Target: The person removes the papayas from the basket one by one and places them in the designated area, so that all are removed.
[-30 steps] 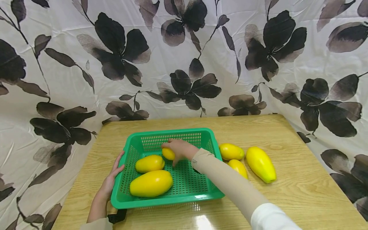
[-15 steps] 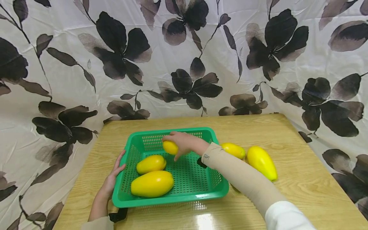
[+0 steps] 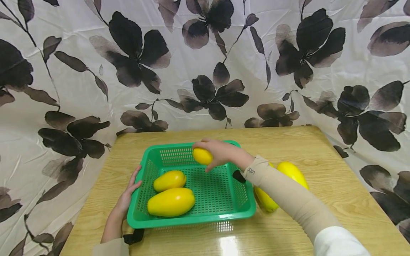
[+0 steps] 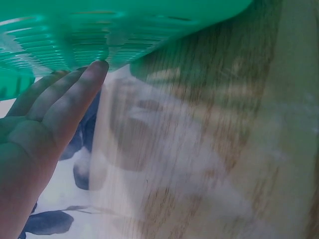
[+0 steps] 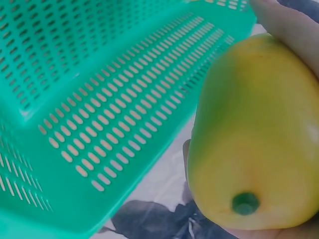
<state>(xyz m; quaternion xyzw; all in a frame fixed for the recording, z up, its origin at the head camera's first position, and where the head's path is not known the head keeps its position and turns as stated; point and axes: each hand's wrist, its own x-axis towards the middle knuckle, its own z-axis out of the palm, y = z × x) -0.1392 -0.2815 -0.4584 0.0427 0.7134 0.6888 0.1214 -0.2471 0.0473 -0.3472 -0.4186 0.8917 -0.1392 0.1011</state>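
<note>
My right hand (image 3: 221,153) grips a yellow papaya (image 3: 202,156) over the back right part of a green plastic basket (image 3: 192,222). In the right wrist view the papaya (image 5: 254,134) shows its green stem end, with fingers curled round it and the basket wall beside it. Two more papayas, a smaller one (image 3: 169,180) and a larger one (image 3: 172,202), lie on the basket floor at the left. My left hand (image 3: 125,199) rests against the basket's left side. Its fingers (image 4: 75,97) lie fairly straight along the outer wall in the left wrist view.
Right of the basket, a papaya (image 3: 266,199) and a large papaya (image 3: 293,173) lie on the wooden table (image 3: 346,199), partly behind my right forearm. A floral cloth (image 3: 205,64) hangs behind and beside the table.
My right hand has lifted the papaya from low in the basket and carried it up and to the right. My left hand stays at the basket's side.
</note>
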